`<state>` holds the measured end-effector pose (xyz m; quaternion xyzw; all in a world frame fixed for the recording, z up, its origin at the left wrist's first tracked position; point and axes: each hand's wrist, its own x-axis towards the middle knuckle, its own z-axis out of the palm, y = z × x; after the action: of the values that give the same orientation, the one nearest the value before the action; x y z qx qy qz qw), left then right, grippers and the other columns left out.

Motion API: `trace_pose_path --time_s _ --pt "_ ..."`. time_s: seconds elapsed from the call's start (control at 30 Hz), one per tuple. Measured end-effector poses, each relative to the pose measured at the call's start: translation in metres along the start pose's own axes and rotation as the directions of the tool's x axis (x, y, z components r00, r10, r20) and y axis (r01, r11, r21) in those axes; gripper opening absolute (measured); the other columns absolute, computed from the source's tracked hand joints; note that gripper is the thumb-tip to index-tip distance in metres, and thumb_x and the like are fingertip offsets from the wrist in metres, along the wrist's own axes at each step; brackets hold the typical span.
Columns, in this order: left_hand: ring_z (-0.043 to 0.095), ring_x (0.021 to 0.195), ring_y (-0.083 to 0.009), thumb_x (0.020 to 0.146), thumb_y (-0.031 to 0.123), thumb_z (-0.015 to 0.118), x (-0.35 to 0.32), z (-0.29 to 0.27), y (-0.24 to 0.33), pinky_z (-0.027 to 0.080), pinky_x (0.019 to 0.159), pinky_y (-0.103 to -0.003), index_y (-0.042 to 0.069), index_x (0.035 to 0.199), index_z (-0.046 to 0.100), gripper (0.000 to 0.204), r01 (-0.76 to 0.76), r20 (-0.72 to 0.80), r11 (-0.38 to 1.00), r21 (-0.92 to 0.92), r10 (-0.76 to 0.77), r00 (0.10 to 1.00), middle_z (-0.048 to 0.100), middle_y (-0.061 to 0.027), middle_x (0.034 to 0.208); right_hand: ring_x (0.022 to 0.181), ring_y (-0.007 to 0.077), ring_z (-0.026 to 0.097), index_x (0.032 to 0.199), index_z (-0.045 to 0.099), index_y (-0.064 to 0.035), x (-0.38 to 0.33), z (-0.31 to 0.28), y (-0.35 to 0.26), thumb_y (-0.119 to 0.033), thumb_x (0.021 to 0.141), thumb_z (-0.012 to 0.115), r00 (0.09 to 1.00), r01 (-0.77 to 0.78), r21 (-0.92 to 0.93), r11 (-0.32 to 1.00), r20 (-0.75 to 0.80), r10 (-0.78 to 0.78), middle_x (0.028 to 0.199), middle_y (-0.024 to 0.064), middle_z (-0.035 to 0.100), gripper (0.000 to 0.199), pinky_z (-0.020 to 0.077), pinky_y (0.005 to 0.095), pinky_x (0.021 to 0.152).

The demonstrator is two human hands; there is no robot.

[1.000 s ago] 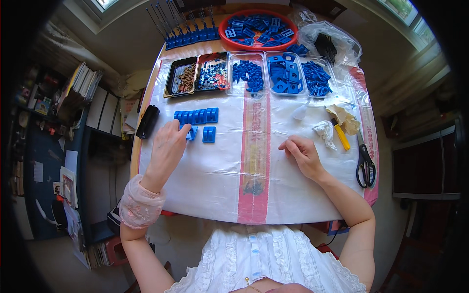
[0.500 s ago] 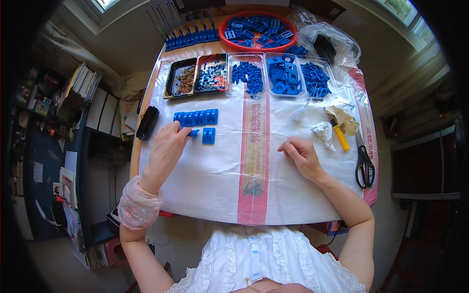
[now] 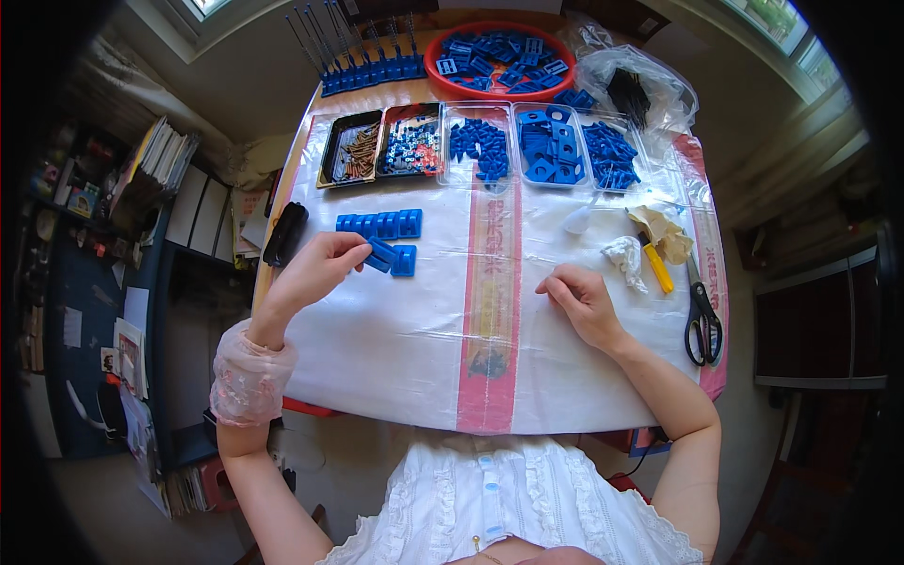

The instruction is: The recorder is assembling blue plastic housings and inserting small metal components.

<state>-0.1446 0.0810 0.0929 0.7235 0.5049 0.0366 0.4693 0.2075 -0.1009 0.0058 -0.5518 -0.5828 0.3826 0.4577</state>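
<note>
Between the thumb and fingers of my left hand [image 3: 325, 266] is a small blue plastic piece [image 3: 380, 254], held at a tilt. Right beside it a similar blue piece [image 3: 404, 261] lies on the white table cover [image 3: 395, 348]; whether the two touch I cannot tell. Just beyond them, a row of several blue plastic pieces [image 3: 379, 224] sits side by side. My right hand [image 3: 582, 299] rests on the cover right of the pink stripe, fingers curled in. Nothing shows in it, though the inside of the curl is hidden.
Along the far side stand a tray of screws [image 3: 350, 151], a tray of small nuts [image 3: 411, 141] and several clear boxes of blue parts [image 3: 548, 146]. Behind is a red basin [image 3: 438, 83]. A black case [image 3: 286, 235] lies left; a yellow cutter [image 3: 658, 267] and scissors [image 3: 702, 325] lie right.
My left hand has drawn slightly back toward me, and the blue piece in its fingers has come into fuller view, now close beside the single piece. My right hand stays put.
</note>
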Motion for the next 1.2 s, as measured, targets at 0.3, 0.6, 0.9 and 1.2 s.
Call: trace_pose_path --time_s 0.3,0.6,0.9,1.2 --pt "0.05 0.072 -0.004 0.107 0.015 0.055 -0.024 0.041 -0.058 0.046 0.059 -0.018 -0.004 0.109 0.058 0.019 0.236 0.223 0.315 -0.919 -0.078 0.972 0.066 -0.0124 0.106 0.066 0.0091 0.054 0.089 0.071 0.0021 0.0 -0.001 0.0 -0.006 0.098 0.059 1.0 0.005 -0.023 1.0 -0.001 -0.005 0.073 0.0038 0.059 0.017 0.0417 0.0267 0.061" --pt "0.061 0.088 -0.0065 0.108 0.016 0.053 -0.037 0.054 -0.042 0.055 0.074 -0.018 -0.009 0.125 0.056 0.03 0.165 0.131 0.292 -0.942 -0.133 0.983 0.062 -0.0199 0.134 0.066 0.0095 0.054 0.09 0.071 0.002 0.0 -0.002 0.002 -0.006 0.098 0.06 1.0 0.005 -0.042 0.999 -0.004 -0.005 0.074 0.0045 0.06 0.016 0.0417 0.0265 0.061" --pt "0.064 0.081 -0.0169 0.091 0.006 0.074 -0.06 0.057 -0.036 0.054 0.068 -0.033 0.005 0.112 0.069 0.021 -0.249 -0.287 0.913 0.322 0.345 0.893 0.064 -0.0074 0.105 0.066 0.0103 0.055 0.09 0.071 0.0019 0.0 -0.002 -0.001 -0.007 0.098 0.061 1.0 0.024 -0.032 0.999 -0.007 -0.024 0.076 0.0055 0.062 0.016 0.043 0.0272 0.06" --pt "0.063 0.081 -0.0241 0.08 0.013 0.083 -0.02 0.049 -0.058 0.053 0.073 -0.038 0.011 0.119 0.073 0.04 -0.185 -0.355 0.664 0.724 0.589 0.726 0.06 -0.0078 0.093 0.066 0.0111 0.055 0.09 0.071 0.0015 0.002 -0.002 -0.001 -0.007 0.098 0.061 0.999 0.033 -0.057 0.998 0.002 -0.033 0.075 0.006 0.061 0.016 0.0429 0.0272 0.06"
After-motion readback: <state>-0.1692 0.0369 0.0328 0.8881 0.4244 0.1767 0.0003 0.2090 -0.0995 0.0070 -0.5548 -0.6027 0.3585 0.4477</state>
